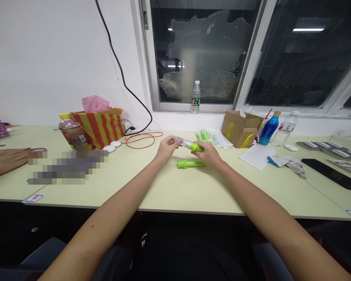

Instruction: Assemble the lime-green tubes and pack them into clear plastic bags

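In the head view, both of my hands are raised over the middle of the table around a lime-green tube with a clear plastic section (187, 144). My left hand (167, 149) is closed, its fingertips pinching the clear end. On the other side, my right hand (210, 154) wraps around the green end, partly hiding it. Just below, a separate lime-green tubular piece (187, 164) with a raised ring lies flat on the table, its narrower end pointing toward my right hand. The exact kind of these pieces is unclear.
Packs with green pieces (204, 136) lie behind my hands, near an open cardboard box (236, 128). Bottles (269, 128), a glove (292, 163) and a black phone-like slab (333, 174) are to the right. Leftward are a striped bag (105, 128), a red cable (140, 146) and another person's hand (10, 159).
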Available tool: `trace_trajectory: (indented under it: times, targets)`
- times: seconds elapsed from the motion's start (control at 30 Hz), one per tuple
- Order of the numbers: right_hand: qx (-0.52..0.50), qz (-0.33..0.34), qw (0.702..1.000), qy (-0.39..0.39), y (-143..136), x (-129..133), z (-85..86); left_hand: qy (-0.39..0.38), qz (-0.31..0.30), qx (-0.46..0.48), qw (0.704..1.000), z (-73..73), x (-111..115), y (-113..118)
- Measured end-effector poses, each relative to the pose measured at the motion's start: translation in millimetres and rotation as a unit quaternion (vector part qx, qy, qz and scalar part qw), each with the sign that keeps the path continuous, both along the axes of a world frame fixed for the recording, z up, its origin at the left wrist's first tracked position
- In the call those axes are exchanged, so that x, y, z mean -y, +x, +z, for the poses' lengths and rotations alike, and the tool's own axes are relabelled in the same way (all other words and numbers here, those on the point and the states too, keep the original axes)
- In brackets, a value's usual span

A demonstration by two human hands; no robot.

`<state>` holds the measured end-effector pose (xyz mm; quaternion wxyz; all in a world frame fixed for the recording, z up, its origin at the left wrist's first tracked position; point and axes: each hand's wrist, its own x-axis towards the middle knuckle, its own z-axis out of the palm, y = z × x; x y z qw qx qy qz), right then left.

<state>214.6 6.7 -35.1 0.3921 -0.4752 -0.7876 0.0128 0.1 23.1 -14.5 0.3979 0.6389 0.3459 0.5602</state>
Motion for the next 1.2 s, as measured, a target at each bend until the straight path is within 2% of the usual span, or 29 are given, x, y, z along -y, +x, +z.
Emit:
trace_trajectory:
  times: [0.17, 0.3, 0.4, 0.5, 0.6, 0.7, 0.8, 1.07, 1.13, 1.2]
  targets:
    - [-0.02, -0.003, 1.0, -0.008, 2.1, -0.2, -0.4, 0.008, 0.037, 0.081, 0.996, 2.5, -8.8, -7.0]
    - [-0.043, -0.029, 0.998, -0.027, 5.2, -3.7, -1.1, 0.029, 0.119, 0.107, 0.987, 7.5, -17.8, -19.5]
    - [-0.049, -0.047, 0.997, -0.036, 6.5, -6.0, -2.0, 0.037, 0.185, 0.092, 0.978, 5.4, -27.2, -28.9]
    - [-0.05, -0.047, 0.997, -0.037, 6.6, -6.3, -2.3, 0.043, 0.228, 0.055, 0.971, -5.9, -38.1, -34.2]
    - [-0.049, -0.047, 0.997, -0.037, 6.4, -5.8, -2.2, 0.059, 0.24, -0.026, 0.969, -22.9, -48.0, -35.8]
    - [-0.046, -0.05, 0.997, -0.041, 6.7, -6.2, -2.4, 0.075, 0.23, -0.13, 0.962, -38.1, -56.4, -36.5]
    - [-0.047, -0.049, 0.997, -0.04, 7.4, -7.5, -3.1, 0.095, 0.206, -0.212, 0.951, -47.0, -64.3, -37.6]
    - [-0.045, -0.051, 0.997, -0.043, 8.3, -8.5, -4.1, 0.066, 0.226, -0.273, 0.933, -55.2, -70.4, -37.6]
    - [-0.042, -0.052, 0.997, -0.049, 8.5, -8.2, -4.1, 0.087, 0.25, -0.296, 0.918, -51.7, -65.8, -35.3]
    - [-0.038, -0.05, 0.997, -0.052, 8.7, -8.2, -4.4, 0.151, 0.281, -0.299, 0.9, -44.0, -57.7, -30.8]
